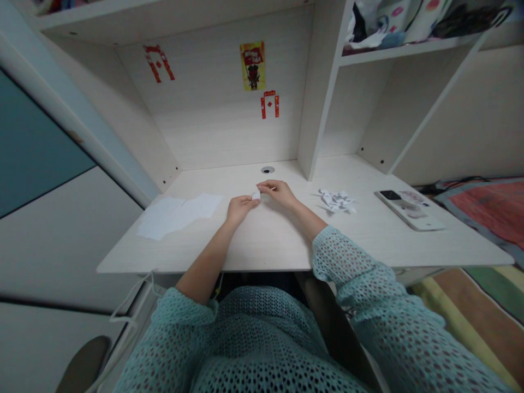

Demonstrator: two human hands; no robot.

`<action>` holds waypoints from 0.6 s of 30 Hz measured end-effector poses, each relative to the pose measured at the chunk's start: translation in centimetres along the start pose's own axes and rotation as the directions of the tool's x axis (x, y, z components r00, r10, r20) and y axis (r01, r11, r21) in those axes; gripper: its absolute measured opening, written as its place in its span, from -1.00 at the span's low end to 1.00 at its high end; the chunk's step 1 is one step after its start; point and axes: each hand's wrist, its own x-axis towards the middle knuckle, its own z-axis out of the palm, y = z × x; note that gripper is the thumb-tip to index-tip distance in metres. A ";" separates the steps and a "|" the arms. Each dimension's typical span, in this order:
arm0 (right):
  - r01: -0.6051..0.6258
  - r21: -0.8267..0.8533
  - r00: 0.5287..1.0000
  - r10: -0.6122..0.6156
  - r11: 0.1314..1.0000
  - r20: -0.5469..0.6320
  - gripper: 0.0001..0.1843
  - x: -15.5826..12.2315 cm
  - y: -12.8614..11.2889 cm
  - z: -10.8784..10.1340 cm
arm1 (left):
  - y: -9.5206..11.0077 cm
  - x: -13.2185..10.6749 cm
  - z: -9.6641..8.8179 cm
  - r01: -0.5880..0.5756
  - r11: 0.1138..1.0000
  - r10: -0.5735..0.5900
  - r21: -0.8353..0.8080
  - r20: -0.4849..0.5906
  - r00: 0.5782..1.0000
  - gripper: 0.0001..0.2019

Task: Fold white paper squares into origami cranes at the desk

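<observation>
Our left hand [240, 210] and right hand [278, 194] together, pinching a small white paper scrap [256, 195] steady above pale laminate desk [262, 245].

The pale wood-grain desk [266, 245] carries flat white paper sheets [178, 215] left of its round black-rimmed grommet [267, 170], crumpled white paper scraps [336, 201] right of it, and a white smartphone [409, 210] farther right.

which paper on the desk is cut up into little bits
The heap of cut white paper scraps right of the right hand; the white sheets lie flat past the left hand, and the small white piece sits between the hands.
</observation>
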 end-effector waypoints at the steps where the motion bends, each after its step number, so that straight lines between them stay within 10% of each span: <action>1: -0.004 0.028 0.999 0.006 1.000 -0.050 -0.69 0.1 -0.1 0.0 | 0.1 0.1 0.0 0.035 0.998 -0.035 -0.051 0.000 0.999 -0.68; 18: -0.035 0.007 0.989 0.036 0.999 -0.145 -0.71 -0.5 -0.7 1.2 | -0.5 0.6 0.3 0.079 0.987 -0.074 -0.139 0.039 0.997 -0.67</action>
